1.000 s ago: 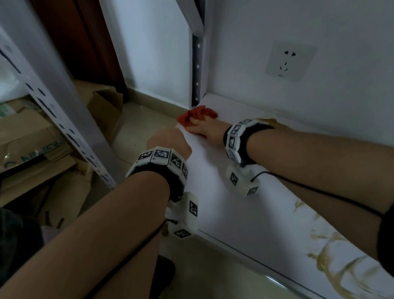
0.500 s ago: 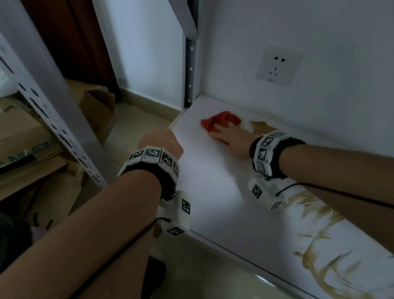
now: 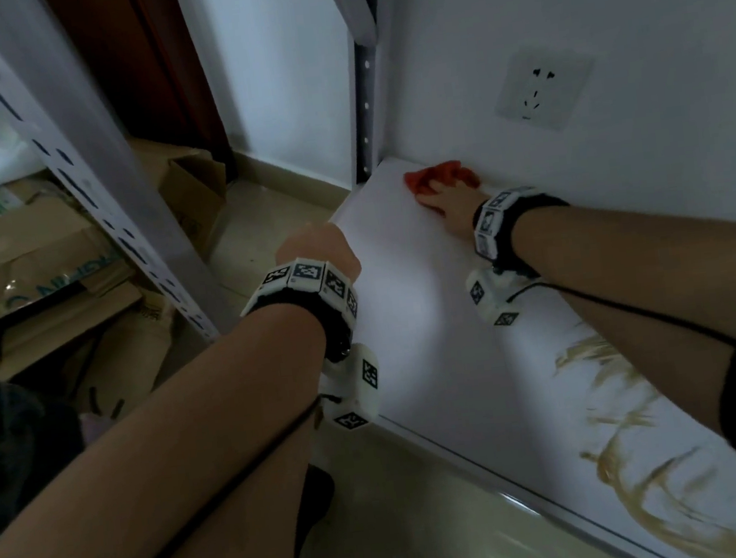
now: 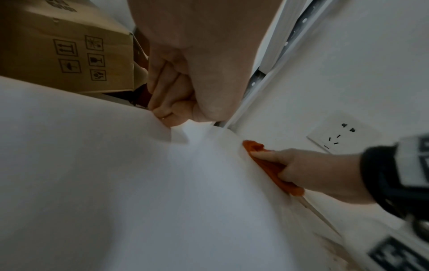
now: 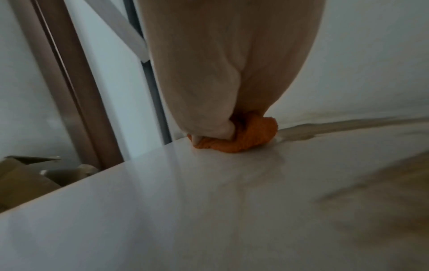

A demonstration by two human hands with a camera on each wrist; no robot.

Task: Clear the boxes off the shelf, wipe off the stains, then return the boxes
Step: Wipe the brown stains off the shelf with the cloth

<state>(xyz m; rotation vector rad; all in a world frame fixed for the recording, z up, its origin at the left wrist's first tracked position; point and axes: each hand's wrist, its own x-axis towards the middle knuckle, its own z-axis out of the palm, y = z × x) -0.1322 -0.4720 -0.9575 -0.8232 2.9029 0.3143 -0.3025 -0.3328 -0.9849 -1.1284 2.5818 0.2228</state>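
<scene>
Right hand presses a bunched orange cloth onto the white shelf, fingers curled round it, thumb tucked into the wad in the right wrist view. Cloth sits at the shelf's back edge, touching the wall, just beside the rear upright post.

Left hand is at the shelf's front left corner, fingers curled in a fist against the edge. Cannot tell whether it grips the edge or just rests there.

Brown stains streak the shelf toward its near right end, well apart from the cloth, partly under the right forearm. A thinner smear runs along the shelf's back edge just behind the cloth in the right wrist view.

No boxes on the visible part of the shelf. Cardboard boxes are piled on the floor left of the shelf, behind the front upright post; one with handling symbols shows beyond the shelf corner.

Wall socket is above the shelf, right of the cloth.
</scene>
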